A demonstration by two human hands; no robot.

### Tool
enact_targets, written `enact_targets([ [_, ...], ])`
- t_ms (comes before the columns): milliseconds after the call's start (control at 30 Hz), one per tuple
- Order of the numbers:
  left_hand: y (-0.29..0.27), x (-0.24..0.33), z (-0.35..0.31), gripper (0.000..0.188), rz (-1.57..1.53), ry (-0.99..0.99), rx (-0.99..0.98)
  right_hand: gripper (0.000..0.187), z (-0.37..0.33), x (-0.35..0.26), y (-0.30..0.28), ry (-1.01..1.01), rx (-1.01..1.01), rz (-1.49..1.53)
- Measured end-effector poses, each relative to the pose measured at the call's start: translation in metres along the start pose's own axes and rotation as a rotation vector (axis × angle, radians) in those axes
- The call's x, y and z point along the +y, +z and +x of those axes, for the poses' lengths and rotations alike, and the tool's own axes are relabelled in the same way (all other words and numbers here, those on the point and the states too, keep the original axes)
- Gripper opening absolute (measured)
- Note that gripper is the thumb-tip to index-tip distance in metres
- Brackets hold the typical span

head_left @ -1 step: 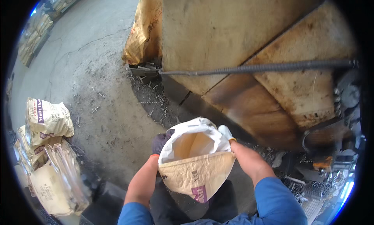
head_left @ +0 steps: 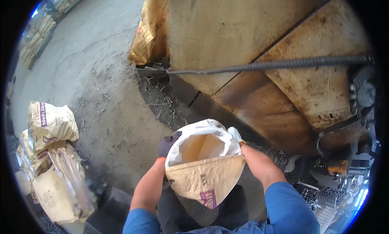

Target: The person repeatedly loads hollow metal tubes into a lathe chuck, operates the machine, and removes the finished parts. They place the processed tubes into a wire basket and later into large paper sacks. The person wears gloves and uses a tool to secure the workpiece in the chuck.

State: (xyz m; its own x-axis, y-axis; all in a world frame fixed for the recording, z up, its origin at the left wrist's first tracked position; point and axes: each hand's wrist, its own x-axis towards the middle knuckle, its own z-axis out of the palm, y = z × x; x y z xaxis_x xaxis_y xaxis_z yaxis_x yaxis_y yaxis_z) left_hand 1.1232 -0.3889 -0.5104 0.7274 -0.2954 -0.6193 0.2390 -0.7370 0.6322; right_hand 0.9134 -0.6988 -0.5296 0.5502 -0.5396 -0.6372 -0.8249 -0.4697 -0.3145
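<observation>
A large brown paper sack [head_left: 202, 175] with a purple printed patch hangs in front of my legs, its mouth turned up toward me. The white inner liner [head_left: 174, 155] is folded out around the rim. Inside, the tan wall shows; its bottom is hidden. My left hand [head_left: 167, 145], in a dark knitted glove, grips the rim on the left side. On the right side, my right hand [head_left: 235, 136], in a white glove, holds the rim with its fingers partly hidden by the liner.
Ahead on the right stands a large stained tan machine housing [head_left: 251, 100], with a dark ribbed hose [head_left: 267, 65] across it. Metal shavings [head_left: 164, 98] lie along its foot. Filled sacks [head_left: 52, 124] and folded bags [head_left: 60, 189] are stacked left. Wire baskets [head_left: 326, 201] sit lower right.
The sack's lower tip has risen very slightly, and the view has shifted a little. Both hands keep their hold on the rim.
</observation>
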Motion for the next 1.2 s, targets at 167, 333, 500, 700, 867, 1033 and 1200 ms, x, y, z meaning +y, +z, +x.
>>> enact_targets([
  [167, -0.057, 0.025, 0.014, 0.068, 0.435, 0.333, -0.268, 0.034, 0.009, -0.036, -0.027, -0.078, 0.077, -0.038],
  [333, -0.094, 0.115, -0.022, 0.049, 0.459, 0.619, 0.194, 0.045, -0.106, -0.108, -0.111, -0.306, 0.361, 0.156],
  [500, -0.059, 0.17, -0.049, 0.04, 0.613, 0.883, -0.027, 0.062, -0.174, -0.158, -0.112, -0.639, -0.448, -0.217],
  [700, -0.047, 0.161, -0.032, 0.039, 0.739, 0.719, 0.025, 0.05, -0.259, -0.04, -0.049, -0.195, -0.342, 1.184],
  [867, -0.043, 0.157, -0.046, 0.041, 0.749, 0.661, 0.197, 0.054, -0.304, -0.048, 0.078, -0.503, -0.096, 0.332],
  [1033, -0.067, 0.111, -0.119, 0.084, 0.797, 0.698, 0.634, 0.031, -0.268, -0.064, 0.114, -0.661, 0.084, -0.121],
  [1200, -0.036, 0.048, -0.207, 0.083, 0.446, 0.157, 0.652, 0.042, -0.259, -0.073, 0.113, -0.576, -0.141, 0.134],
])
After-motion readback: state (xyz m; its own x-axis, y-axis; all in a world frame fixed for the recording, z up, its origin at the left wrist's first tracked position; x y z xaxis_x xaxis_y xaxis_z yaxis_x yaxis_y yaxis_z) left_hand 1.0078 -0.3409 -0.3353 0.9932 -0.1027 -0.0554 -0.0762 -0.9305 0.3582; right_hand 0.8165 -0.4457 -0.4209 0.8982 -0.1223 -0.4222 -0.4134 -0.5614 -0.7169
